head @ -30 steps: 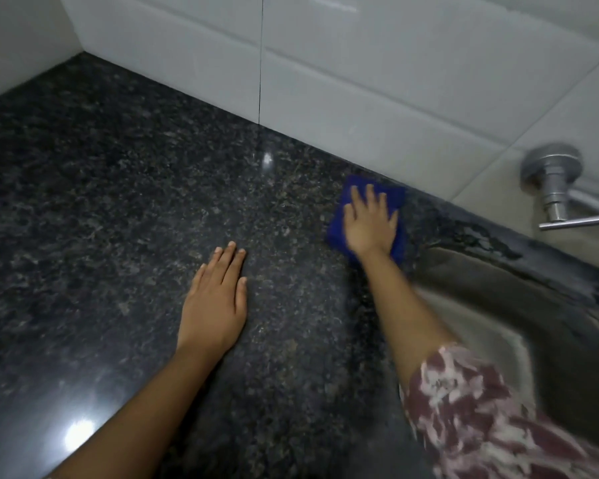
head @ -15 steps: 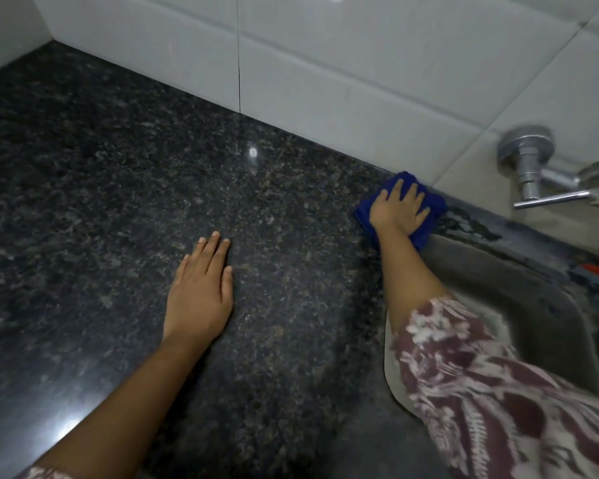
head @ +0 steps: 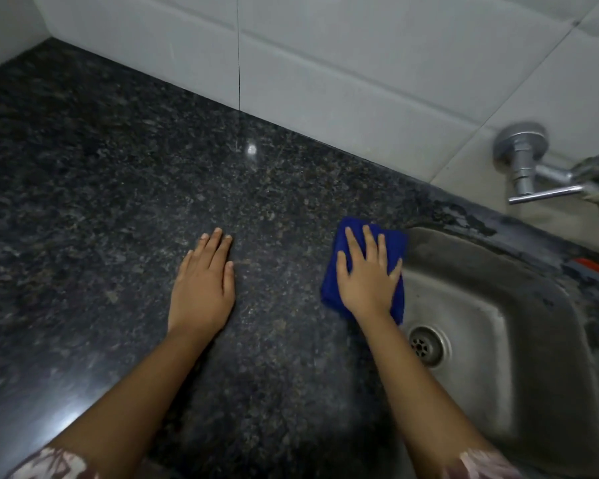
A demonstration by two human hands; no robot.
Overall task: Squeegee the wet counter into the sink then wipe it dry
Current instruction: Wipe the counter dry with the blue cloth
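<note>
While the right hand (head: 367, 278) presses flat, fingers spread, the folded blue cloth (head: 395, 248) lies lengthwise toward the wall at the steel sink's (head: 519, 305) rim. Beside it, the left hand (head: 203, 292) rests open, holding nothing, on the speckled black granite counter (head: 101, 202).

right hand (head: 369, 278) presses a blue cloth (head: 393, 247) flat on the dark desk (head: 101, 202) beside the sink (head: 498, 305); left hand (head: 203, 288) rests palm-down nearby.

Both arms reach forward, left hand (head: 201, 292) and right hand (head: 367, 281) flat (fingers spread).
</note>
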